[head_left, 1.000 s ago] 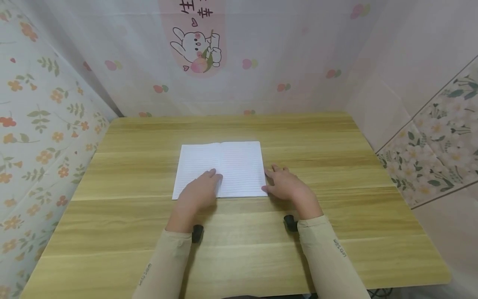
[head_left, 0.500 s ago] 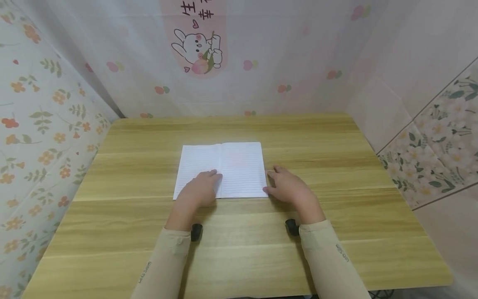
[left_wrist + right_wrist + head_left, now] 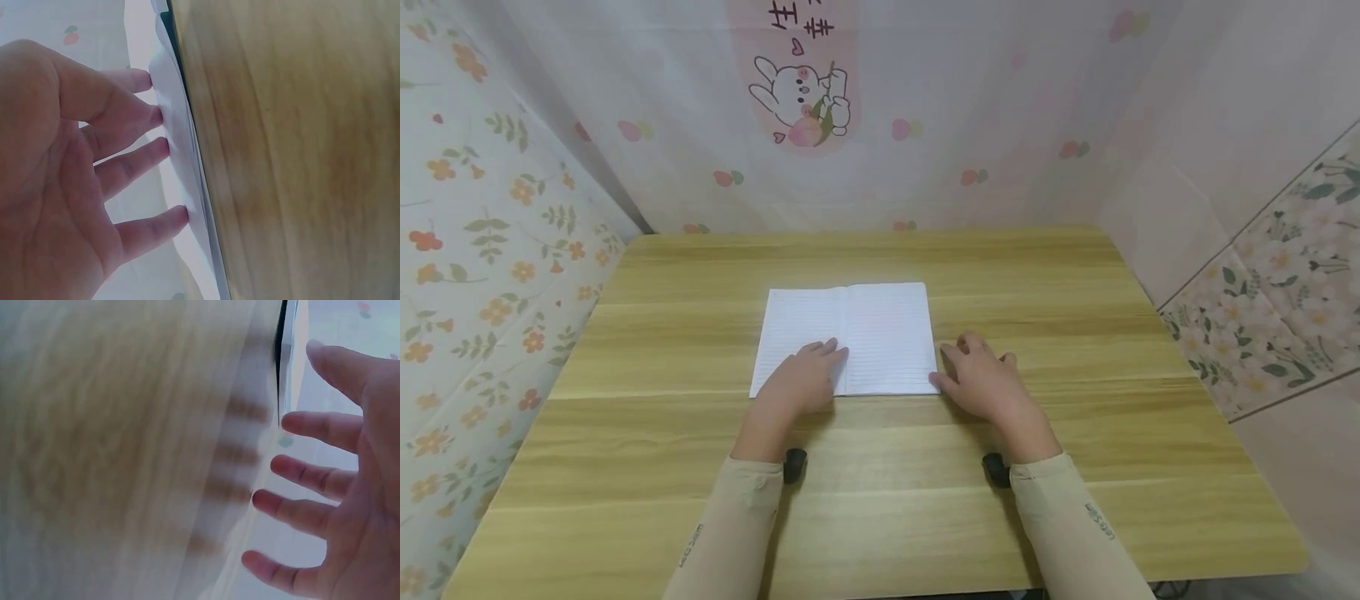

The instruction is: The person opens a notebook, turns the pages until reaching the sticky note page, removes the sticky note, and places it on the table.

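Note:
An open notebook (image 3: 887, 342) with blank ruled pages lies flat on the wooden table. On its left page, close to the centre fold, rests my left hand (image 3: 799, 382); in the left wrist view its spread fingertips (image 3: 178, 215) touch the paper. My right hand (image 3: 981, 379) is at the notebook's right edge, its thumb beside the lower right corner. Seen from the right wrist, the fingers (image 3: 306, 515) are spread and relaxed, with nothing held between them. Whether the right thumb touches the page edge, I cannot tell.
The wooden table (image 3: 880, 500) reaches a patterned curtain (image 3: 925, 108) at the back. Floral cloth (image 3: 497, 275) hangs on the left, and a panelled wall (image 3: 1262, 275) stands on the right. Dark wrist-camera mounts (image 3: 794, 465) show beneath both wrists.
My right hand has shifted slightly right and toward me, its fingers lifting off the notebook's right edge. The left hand keeps its place on the page. The head view has shifted slightly.

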Demonstrator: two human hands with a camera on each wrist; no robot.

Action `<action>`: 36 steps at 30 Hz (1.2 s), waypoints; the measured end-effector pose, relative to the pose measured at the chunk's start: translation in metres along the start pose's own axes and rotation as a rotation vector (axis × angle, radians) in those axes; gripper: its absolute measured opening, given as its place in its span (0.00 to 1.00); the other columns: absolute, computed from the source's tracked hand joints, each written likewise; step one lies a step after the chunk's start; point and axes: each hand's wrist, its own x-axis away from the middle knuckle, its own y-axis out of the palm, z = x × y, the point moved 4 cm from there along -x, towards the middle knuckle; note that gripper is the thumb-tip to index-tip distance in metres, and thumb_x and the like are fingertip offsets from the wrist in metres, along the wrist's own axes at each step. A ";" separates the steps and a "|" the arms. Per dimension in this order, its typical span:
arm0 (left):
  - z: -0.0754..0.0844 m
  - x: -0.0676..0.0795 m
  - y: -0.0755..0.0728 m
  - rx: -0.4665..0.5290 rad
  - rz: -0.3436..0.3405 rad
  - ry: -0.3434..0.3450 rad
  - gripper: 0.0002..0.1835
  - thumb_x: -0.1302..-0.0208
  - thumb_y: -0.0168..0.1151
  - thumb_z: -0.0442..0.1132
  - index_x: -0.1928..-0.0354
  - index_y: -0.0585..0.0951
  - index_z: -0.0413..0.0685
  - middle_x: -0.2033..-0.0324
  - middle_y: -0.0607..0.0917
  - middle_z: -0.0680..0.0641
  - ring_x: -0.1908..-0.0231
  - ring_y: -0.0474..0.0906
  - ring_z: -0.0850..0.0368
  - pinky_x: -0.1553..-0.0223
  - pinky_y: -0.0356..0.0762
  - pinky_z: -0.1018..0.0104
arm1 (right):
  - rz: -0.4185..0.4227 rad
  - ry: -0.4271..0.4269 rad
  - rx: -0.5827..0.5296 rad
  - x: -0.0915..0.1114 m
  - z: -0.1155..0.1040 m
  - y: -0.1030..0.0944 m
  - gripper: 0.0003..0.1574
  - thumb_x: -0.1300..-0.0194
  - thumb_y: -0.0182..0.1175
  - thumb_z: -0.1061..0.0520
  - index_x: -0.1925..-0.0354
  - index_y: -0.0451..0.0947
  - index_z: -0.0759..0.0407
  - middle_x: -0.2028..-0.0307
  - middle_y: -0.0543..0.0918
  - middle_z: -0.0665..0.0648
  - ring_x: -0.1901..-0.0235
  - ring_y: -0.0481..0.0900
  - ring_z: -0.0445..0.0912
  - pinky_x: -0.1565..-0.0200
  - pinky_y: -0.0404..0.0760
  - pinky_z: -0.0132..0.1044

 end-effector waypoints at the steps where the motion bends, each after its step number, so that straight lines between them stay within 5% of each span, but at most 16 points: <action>1: 0.000 0.001 0.000 0.002 0.000 0.000 0.32 0.23 0.40 0.31 0.19 0.65 0.43 0.17 0.62 0.38 0.18 0.58 0.36 0.20 0.60 0.34 | -0.002 -0.001 -0.002 0.000 0.001 0.001 0.42 0.19 0.52 0.34 0.19 0.64 0.54 0.21 0.63 0.70 0.21 0.63 0.67 0.33 0.62 0.84; 5: -0.001 0.002 0.002 0.008 -0.005 0.001 0.33 0.25 0.40 0.30 0.18 0.64 0.43 0.17 0.61 0.38 0.17 0.57 0.37 0.21 0.59 0.32 | 0.007 0.003 0.005 -0.002 0.001 0.003 0.41 0.19 0.51 0.33 0.20 0.66 0.52 0.21 0.63 0.68 0.21 0.62 0.68 0.34 0.62 0.84; 11: -0.001 0.002 0.003 0.028 -0.017 -0.009 0.34 0.24 0.39 0.30 0.17 0.63 0.45 0.16 0.59 0.40 0.16 0.54 0.38 0.20 0.56 0.31 | 0.138 0.018 0.012 -0.008 0.000 -0.005 0.32 0.19 0.52 0.35 0.32 0.77 0.53 0.25 0.69 0.68 0.25 0.65 0.69 0.36 0.65 0.79; 17: 0.001 0.004 0.001 0.025 -0.018 -0.012 0.30 0.18 0.39 0.36 0.18 0.63 0.44 0.16 0.59 0.40 0.16 0.55 0.39 0.20 0.57 0.31 | 0.009 0.056 -0.025 -0.007 -0.001 -0.005 0.42 0.21 0.55 0.35 0.22 0.67 0.59 0.20 0.57 0.75 0.21 0.57 0.75 0.32 0.62 0.83; 22: 0.004 0.004 -0.001 0.027 -0.009 -0.013 0.29 0.16 0.40 0.42 0.18 0.65 0.43 0.17 0.61 0.39 0.17 0.56 0.38 0.21 0.58 0.31 | -0.084 0.062 -0.053 -0.008 -0.003 -0.002 0.46 0.20 0.56 0.37 0.21 0.62 0.64 0.20 0.55 0.77 0.22 0.56 0.77 0.34 0.70 0.80; 36: 0.006 -0.002 0.000 0.070 -0.007 -0.047 0.33 0.16 0.48 0.54 0.20 0.67 0.41 0.17 0.61 0.38 0.17 0.56 0.36 0.22 0.58 0.27 | -0.131 0.055 -0.029 -0.011 -0.012 -0.006 0.46 0.21 0.58 0.37 0.26 0.66 0.72 0.24 0.60 0.80 0.25 0.60 0.79 0.39 0.78 0.75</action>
